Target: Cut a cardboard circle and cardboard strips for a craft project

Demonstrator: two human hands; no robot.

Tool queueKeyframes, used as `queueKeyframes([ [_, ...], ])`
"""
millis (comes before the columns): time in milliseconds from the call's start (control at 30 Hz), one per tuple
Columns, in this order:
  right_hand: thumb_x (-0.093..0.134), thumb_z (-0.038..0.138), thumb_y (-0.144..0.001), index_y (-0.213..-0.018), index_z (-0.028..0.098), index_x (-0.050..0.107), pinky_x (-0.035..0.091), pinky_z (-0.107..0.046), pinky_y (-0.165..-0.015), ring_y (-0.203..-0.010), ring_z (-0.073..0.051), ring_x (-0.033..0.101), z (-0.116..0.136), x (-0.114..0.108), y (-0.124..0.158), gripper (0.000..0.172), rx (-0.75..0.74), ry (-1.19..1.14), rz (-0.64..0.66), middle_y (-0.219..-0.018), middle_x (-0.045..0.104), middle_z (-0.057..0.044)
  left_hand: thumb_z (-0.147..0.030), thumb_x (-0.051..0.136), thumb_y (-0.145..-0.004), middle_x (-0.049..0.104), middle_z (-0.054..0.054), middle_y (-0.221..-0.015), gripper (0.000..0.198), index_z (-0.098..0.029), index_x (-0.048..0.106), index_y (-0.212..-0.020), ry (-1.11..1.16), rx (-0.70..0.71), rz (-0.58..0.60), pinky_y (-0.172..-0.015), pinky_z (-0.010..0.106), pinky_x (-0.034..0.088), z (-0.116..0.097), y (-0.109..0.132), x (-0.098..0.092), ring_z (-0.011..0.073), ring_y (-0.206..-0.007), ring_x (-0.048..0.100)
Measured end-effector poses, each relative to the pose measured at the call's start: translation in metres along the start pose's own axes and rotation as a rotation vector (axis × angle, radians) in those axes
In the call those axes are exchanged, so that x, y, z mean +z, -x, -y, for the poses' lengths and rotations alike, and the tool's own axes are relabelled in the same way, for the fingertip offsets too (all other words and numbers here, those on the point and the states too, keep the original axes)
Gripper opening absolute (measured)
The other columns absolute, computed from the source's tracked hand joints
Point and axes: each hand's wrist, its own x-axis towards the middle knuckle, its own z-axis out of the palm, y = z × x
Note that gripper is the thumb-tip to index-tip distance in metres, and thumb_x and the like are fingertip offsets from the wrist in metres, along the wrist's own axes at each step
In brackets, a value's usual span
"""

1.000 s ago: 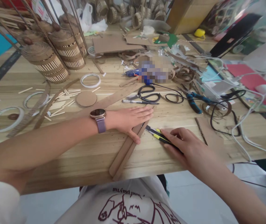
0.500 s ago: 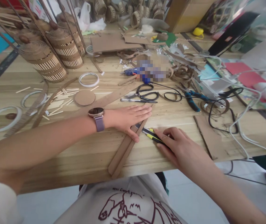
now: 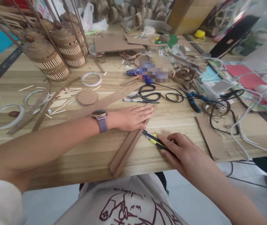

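My left hand (image 3: 133, 118) lies flat, fingers stretched out, over the upper part of a brown cardboard strip (image 3: 125, 153). A lengthwise cut line divides the strip, and its lower end points toward me at the table's front edge. In my right hand (image 3: 182, 150) is a yellow and black utility knife (image 3: 157, 142), gripped low over the table. The knife's tip is at the right edge of the strip, just below my left thumb. Beyond my left fingers lie a pen (image 3: 140, 101) and black-handled scissors (image 3: 149, 92).
Several cardboard-and-stick lanterns (image 3: 46, 61) stand at the back left. Tape rolls (image 3: 91, 79), small wooden sticks (image 3: 58, 109) and a cardboard disc (image 3: 87, 97) lie on the left. Blue-handled pliers (image 3: 193, 101), white cables (image 3: 243, 125) and a cardboard piece (image 3: 208, 137) are on the right.
My left thumb has drawn up toward the fingers, uncovering more of the strip. The knife has shifted slightly down and right along the strip's edge.
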Motion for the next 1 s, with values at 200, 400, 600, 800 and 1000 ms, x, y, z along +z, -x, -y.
queueKeyframes([
  [200, 0.039, 0.035, -0.106, -0.133, 0.014, 0.065, 0.064, -0.038, -0.068, -0.090, -0.026, 0.069, 0.002, 0.001, -0.005, 0.043, -0.019, 0.007, 0.012, -0.099, 0.066, -0.013, -0.042, 0.030, -0.107, 0.006, 0.010, -0.172, 0.067, -0.007, 0.021, -0.162, -0.016, -0.022, 0.038, -0.129, 0.039, 0.005, -0.004, -0.001, -0.003, 0.0208, -0.159, 0.001],
  [400, 0.036, 0.035, -0.107, -0.132, 0.011, 0.066, 0.064, -0.037, -0.068, -0.088, -0.025, 0.070, 0.003, -0.001, -0.004, 0.045, -0.037, 0.036, -0.006, -0.099, 0.066, -0.013, -0.042, 0.030, -0.106, 0.004, 0.009, -0.172, 0.067, -0.008, 0.019, -0.163, -0.029, -0.042, 0.042, -0.129, 0.039, 0.006, -0.006, 0.000, -0.004, 0.0210, -0.159, 0.001],
  [600, 0.032, 0.037, -0.108, -0.128, 0.009, 0.068, 0.064, -0.036, -0.063, -0.084, -0.025, 0.070, 0.004, -0.002, -0.007, 0.050, -0.070, 0.028, -0.024, -0.096, 0.065, -0.013, -0.042, 0.032, -0.106, 0.003, 0.010, -0.173, 0.067, -0.008, 0.020, -0.163, -0.013, -0.034, 0.056, -0.129, 0.039, 0.006, -0.005, -0.002, -0.004, 0.0208, -0.159, 0.000],
  [800, 0.032, 0.038, -0.108, -0.128, 0.009, 0.067, 0.064, -0.036, -0.064, -0.083, -0.024, 0.071, 0.005, -0.005, -0.003, 0.049, -0.084, 0.019, -0.037, -0.095, 0.065, -0.013, -0.040, 0.035, -0.108, 0.004, 0.009, -0.173, 0.065, -0.008, 0.019, -0.163, -0.029, -0.042, 0.044, -0.129, 0.038, 0.003, -0.006, -0.003, -0.003, 0.0208, -0.159, -0.001],
  [1000, 0.034, 0.037, -0.108, -0.129, 0.009, 0.067, 0.064, -0.036, -0.065, -0.084, -0.024, 0.070, 0.004, -0.002, -0.002, 0.048, -0.063, -0.019, -0.041, -0.095, 0.065, -0.013, -0.042, 0.037, -0.108, 0.009, 0.014, -0.171, 0.065, -0.006, 0.026, -0.161, -0.061, 0.009, 0.000, -0.129, 0.037, 0.007, -0.009, 0.012, 0.004, 0.0227, -0.159, 0.008],
])
